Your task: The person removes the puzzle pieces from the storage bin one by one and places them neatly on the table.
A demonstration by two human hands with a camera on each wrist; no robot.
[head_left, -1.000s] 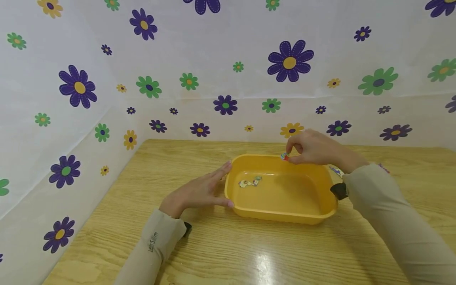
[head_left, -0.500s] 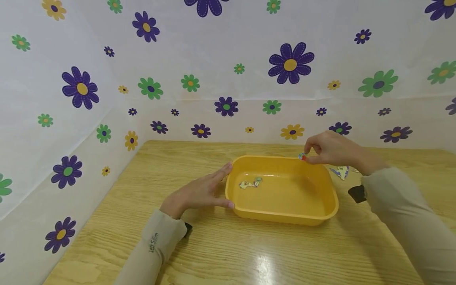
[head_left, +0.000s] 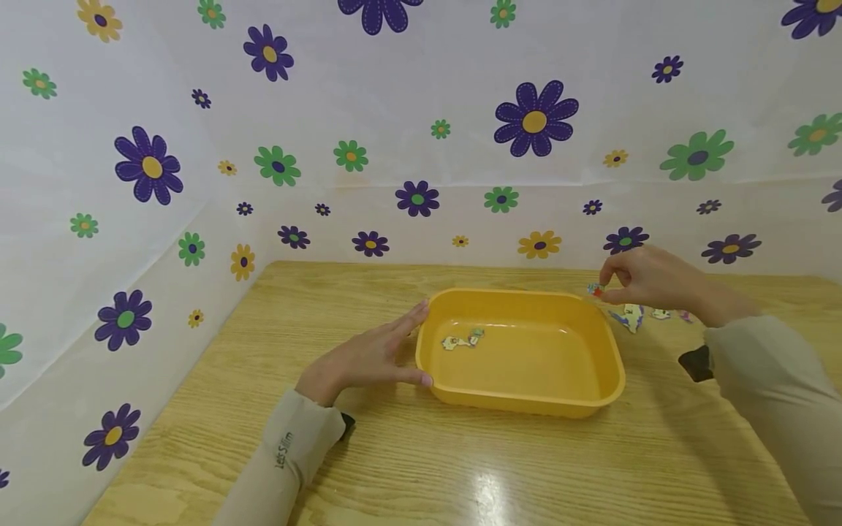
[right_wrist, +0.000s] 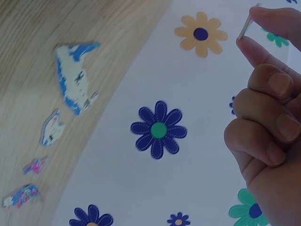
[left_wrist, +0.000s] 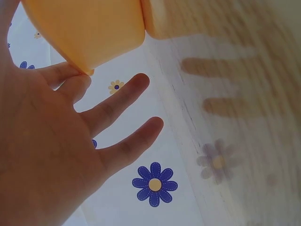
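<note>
A yellow rectangular plastic tub [head_left: 526,365] stands on the wooden table. My left hand [head_left: 368,358] is spread against its left end, thumb near the front corner and index finger near the back corner. In the left wrist view the tub [left_wrist: 94,33] meets those fingertips, while two other fingers stretch out free. My right hand [head_left: 658,281] pinches a small flat cut-out piece [head_left: 595,290], red and light blue, above the table just past the tub's back right corner. The right wrist view shows this piece [right_wrist: 249,21] edge-on between thumb and index finger.
Small printed cut-outs [head_left: 454,342] lie inside the tub at its left. Right of the tub lies a larger white-and-blue cut-out [head_left: 631,318], then a smaller one [head_left: 661,314] and a pinkish one [head_left: 685,316]. A flower-printed sheet [head_left: 395,131] rises behind the table.
My right hand has moved right with the pinched piece, from above the tub's back rim to beyond its right corner. Cut-outs on the table are now uncovered. The left hand stays put.
</note>
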